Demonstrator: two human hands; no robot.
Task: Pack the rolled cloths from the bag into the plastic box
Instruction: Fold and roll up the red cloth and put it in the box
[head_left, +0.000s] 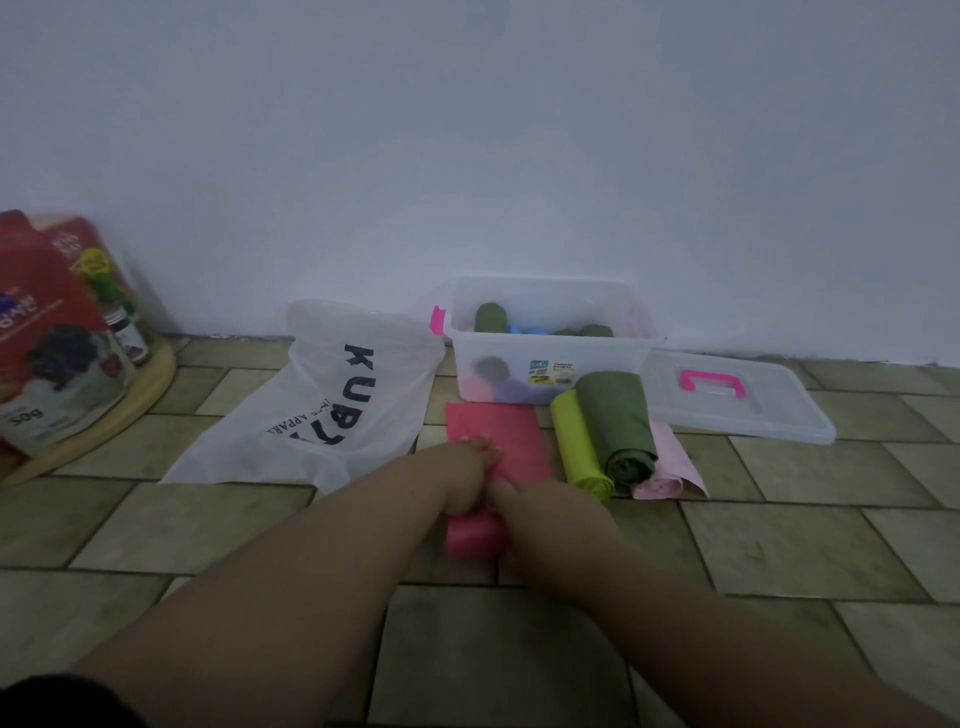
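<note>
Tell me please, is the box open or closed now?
Open. The box has no lid on; the lid lies on the floor to its right, and cloths show inside.

The plastic box (550, 340) is standing open, leaving access from above. The wall (519, 156) is blocking its far side. The pink cloth (506, 428) and rolled cloths (615, 421) are occupying the floor (779, 545) in front, the lid (753, 421) its right, the bag (311, 415) its left.

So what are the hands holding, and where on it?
Left hand and right hand are on the pink cloth, at its rolled near end; grip unclear.
</note>
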